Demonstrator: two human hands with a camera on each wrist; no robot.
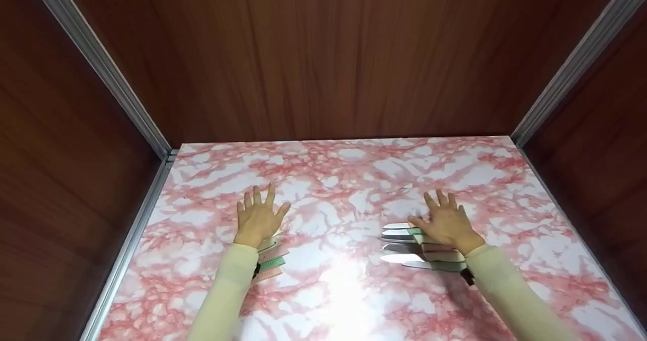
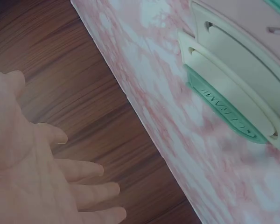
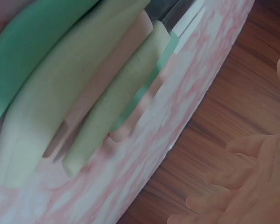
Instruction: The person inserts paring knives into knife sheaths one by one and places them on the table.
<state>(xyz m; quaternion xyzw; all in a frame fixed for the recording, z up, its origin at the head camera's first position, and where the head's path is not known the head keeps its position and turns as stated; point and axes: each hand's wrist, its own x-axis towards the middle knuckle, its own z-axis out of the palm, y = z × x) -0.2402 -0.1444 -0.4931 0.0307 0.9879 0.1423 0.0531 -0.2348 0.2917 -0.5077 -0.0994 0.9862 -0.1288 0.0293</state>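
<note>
My left hand [image 1: 258,222] is spread with straight fingers, palm down, over the left part of the tabletop. Beside its wrist lie several flat plastic pieces that look like blade covers: green [image 1: 272,264], peach [image 1: 268,274] and cream [image 2: 231,88], partly hidden by the forearm. Raised lettering marks a green cover [image 2: 224,109]. Fingers also spread, my right hand [image 1: 447,225] holds nothing and overlaps a row of knives in the head view. Their blades [image 1: 399,258] point left; handles are green [image 3: 32,56], cream [image 3: 60,102] and pink, some hidden beneath the hand.
A pink-and-white marbled tabletop [image 1: 323,220] fills the lower area. Dark wood panels [image 1: 313,58] enclose it at the back and both sides, with metal rails [image 1: 108,68] at the corners. Bright glare [image 1: 346,290] lies on the front middle.
</note>
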